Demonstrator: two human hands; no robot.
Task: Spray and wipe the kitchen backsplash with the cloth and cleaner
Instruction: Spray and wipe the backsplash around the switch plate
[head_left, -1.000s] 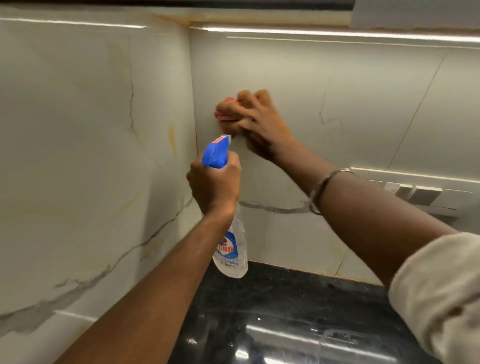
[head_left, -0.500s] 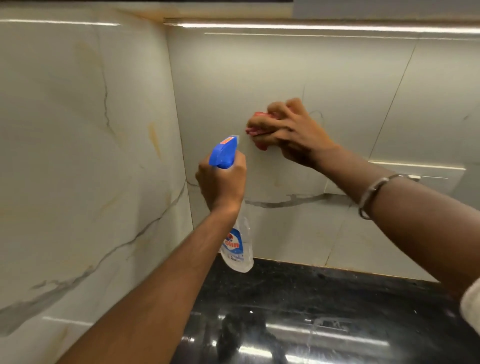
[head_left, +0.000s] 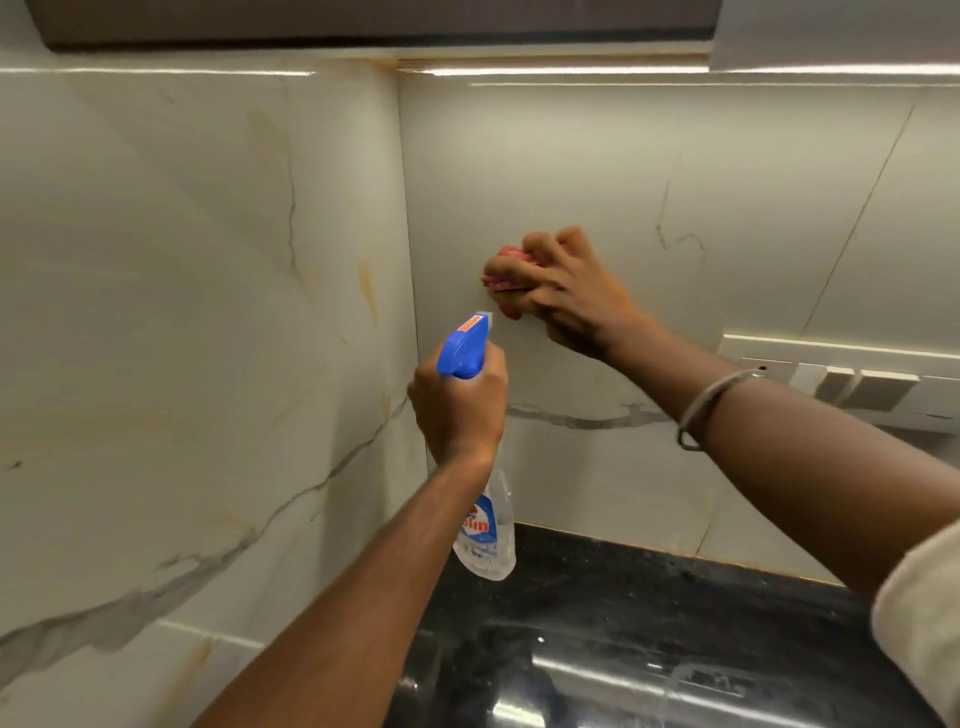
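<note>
- A glossy cream marble-look tile backsplash (head_left: 571, 171) covers two walls that meet in a corner, with grey veins and faint yellow-brown streaks running across the tiles.
- The right hand (head_left: 574, 296) presses a crumpled pink-red cloth (head_left: 503, 270) flat against the back wall, just right of the corner; the fingers are curled tight over it, so only its edges show.
- A thin silver metal bangle (head_left: 698, 410) circles the right wrist, and a pale cream sleeve (head_left: 919, 618) shows at the lower right edge.
- The left hand (head_left: 460, 410) is clenched around the neck of a clear plastic spray bottle with a blue trigger head (head_left: 465, 345), held upright in the air below and left of the cloth.
- The nozzle points at the back wall, near the cloth but not touching it.
- The bottle's see-through body (head_left: 491, 540) hangs below the fist and carries a blue and red label; the level of liquid inside cannot be told.
- A polished black stone countertop (head_left: 649, 639) lies beneath, reflecting streaks of light.
- A row of pale wall switches (head_left: 857, 387) is set into the back wall to the right.
- A strip light (head_left: 561, 70) glows along the top of the wall.
</note>
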